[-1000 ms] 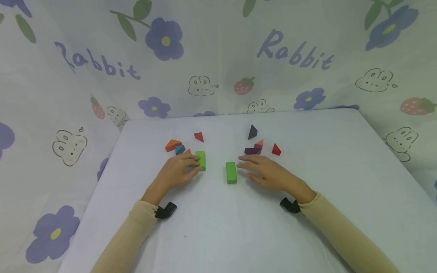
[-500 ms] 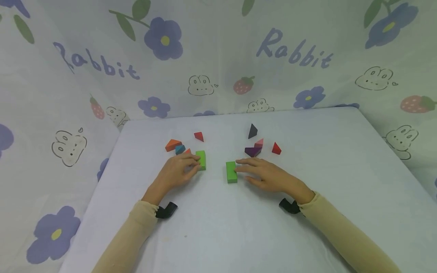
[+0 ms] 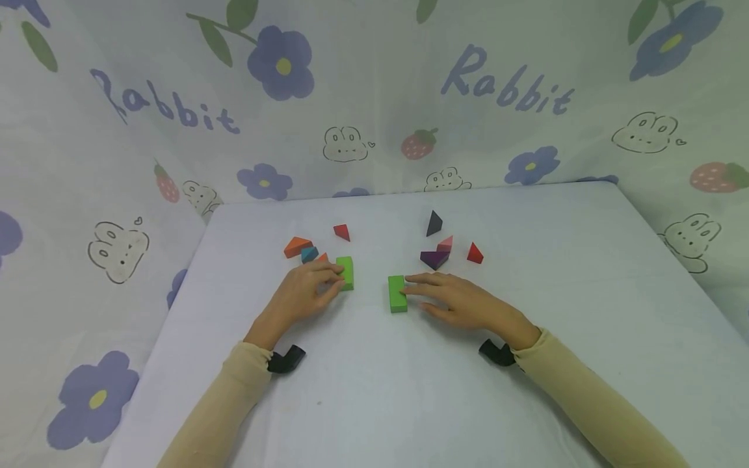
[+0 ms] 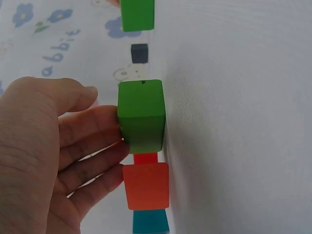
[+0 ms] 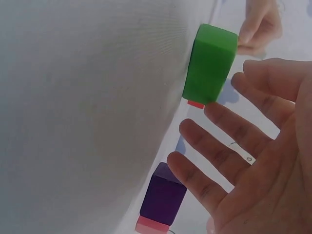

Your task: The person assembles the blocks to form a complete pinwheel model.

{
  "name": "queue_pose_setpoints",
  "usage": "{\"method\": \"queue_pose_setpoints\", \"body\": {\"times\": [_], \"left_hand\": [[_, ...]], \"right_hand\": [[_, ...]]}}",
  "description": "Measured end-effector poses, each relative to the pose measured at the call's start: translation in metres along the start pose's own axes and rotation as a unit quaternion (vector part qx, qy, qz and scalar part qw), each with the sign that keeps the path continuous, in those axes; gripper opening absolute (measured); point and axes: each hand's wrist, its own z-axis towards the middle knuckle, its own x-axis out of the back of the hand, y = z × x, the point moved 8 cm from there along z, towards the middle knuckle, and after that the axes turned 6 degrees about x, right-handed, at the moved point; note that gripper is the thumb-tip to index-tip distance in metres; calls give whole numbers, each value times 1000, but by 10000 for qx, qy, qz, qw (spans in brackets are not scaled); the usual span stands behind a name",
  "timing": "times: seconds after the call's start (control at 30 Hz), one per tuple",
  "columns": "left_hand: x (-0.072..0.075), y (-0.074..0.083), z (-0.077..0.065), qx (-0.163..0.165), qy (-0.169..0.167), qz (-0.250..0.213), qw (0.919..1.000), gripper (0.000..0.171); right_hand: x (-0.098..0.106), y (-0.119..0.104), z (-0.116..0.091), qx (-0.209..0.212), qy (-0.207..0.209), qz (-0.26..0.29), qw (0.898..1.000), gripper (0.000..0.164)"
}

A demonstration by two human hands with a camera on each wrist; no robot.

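Two green rectangular blocks lie apart on the white table. My left hand [image 3: 301, 292] is beside the left green block [image 3: 348, 274], fingertips right at its side. In the left wrist view the thumb stands off from that green block [image 4: 141, 114], and the fingers reach to its edge without wrapping it. My right hand [image 3: 459, 300] lies to the right of the other green block [image 3: 397, 294], a fingertip at its right edge. In the right wrist view the fingers are spread and fairly straight, one fingertip at the lower end of this green block [image 5: 209, 63].
Beyond the left hand are an orange block [image 3: 297, 246], a blue block [image 3: 309, 254], an orange-red block [image 4: 146, 186] and a red piece [image 3: 342, 232]. Past the right hand lie purple [image 3: 435, 259], pink [image 3: 445, 243], red [image 3: 475, 253] and dark grey [image 3: 434, 223] blocks. A patterned curtain [image 3: 374, 97] hangs behind.
Over the last second my right hand has shifted slightly left, bringing its fingertips to the right green block. The left hand and both green blocks have stayed nearly in place.
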Motion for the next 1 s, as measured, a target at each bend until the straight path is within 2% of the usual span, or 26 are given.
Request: {"method": "queue_pose_setpoints", "body": {"times": [0.37, 1.0], "left_hand": [[0, 0, 1, 59, -94, 3, 9999, 15], [0, 0, 1, -20, -16, 0, 10000, 13]], "right_hand": [[-2, 0, -1, -39, -109, 122, 9999, 41], [-9, -6, 0, -106, -530, 195, 9983, 46]]}}
